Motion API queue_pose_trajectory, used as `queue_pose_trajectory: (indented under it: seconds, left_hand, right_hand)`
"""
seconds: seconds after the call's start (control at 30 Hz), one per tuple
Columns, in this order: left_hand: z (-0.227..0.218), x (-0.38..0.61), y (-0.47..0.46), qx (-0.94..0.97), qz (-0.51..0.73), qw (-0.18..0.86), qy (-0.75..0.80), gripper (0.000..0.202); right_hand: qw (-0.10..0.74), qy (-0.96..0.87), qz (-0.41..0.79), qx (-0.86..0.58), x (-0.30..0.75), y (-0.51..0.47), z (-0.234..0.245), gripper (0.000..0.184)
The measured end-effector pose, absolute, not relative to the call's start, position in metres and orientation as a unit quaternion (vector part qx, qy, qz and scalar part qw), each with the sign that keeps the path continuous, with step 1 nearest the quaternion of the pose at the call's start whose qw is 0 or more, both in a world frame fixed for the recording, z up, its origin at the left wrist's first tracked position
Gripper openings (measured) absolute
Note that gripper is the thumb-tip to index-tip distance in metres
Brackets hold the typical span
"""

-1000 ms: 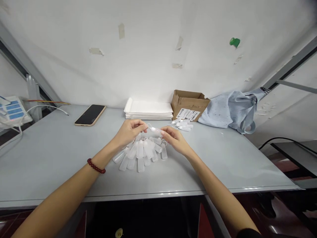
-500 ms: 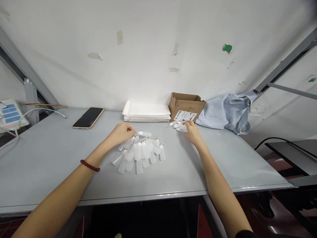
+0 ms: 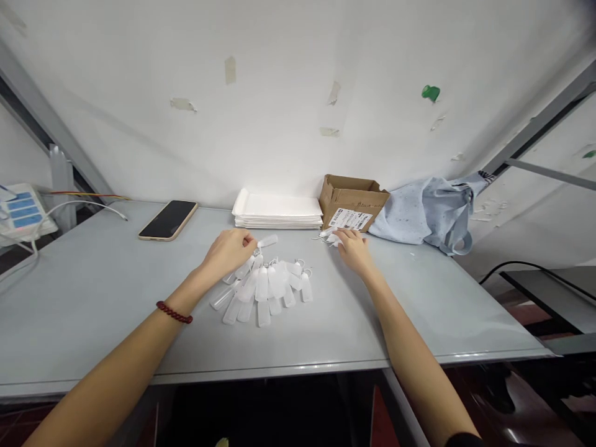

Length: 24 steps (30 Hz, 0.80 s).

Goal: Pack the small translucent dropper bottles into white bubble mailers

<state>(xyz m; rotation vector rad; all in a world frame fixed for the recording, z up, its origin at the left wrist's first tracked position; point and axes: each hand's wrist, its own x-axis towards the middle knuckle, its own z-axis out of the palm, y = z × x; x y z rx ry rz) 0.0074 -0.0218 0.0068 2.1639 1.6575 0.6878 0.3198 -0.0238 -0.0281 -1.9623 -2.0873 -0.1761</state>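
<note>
Several translucent plastic tags with small loops lie heaped in a fan-shaped pile [image 3: 263, 288] on the grey table. My left hand [image 3: 233, 248] is at the pile's back left edge, its fingers pinched at the looped end of one tag [image 3: 269, 241] that points to the right. To the right, in front of the cardboard box, a smaller group of similar tags [image 3: 328, 234] lies partly covered by my right hand [image 3: 354, 248]. The right fingers are stretched over that group, and their tips touch it. What is under them is hidden.
A stack of white padded envelopes [image 3: 282, 211] stands against the wall, beside an open cardboard box [image 3: 354, 202]. A light blue cloth bag [image 3: 419, 211] lies right of the box. A phone [image 3: 168, 220] and a white cable [image 3: 93, 205] are at the left.
The tag at my left fingertips has swung its free end up and back. My right hand has moved slightly left, further over the small group of tags. The view has shifted slightly.
</note>
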Motion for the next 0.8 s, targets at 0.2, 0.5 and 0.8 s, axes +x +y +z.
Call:
queue_pose_trajectory:
  seconds: [0.2,0.5,0.8]
  left_hand:
    - [0.009,0.01,-0.023,0.76,0.246,0.168,0.577,0.022]
    - [0.008,0.012,-0.025,0.772,0.25,0.175,0.557,0.022]
    - [0.01,0.018,-0.032,0.779,0.244,0.184,0.548,0.024]
  right_hand:
    - [0.135,-0.722,-0.062,-0.676,0.322,-0.019,-0.034,0.039]
    - [0.183,-0.731,-0.053,-0.655,0.325,-0.014,-0.041,0.033]
    - [0.384,-0.709,-0.011,-0.592,0.313,-0.026,-0.019,0.027]
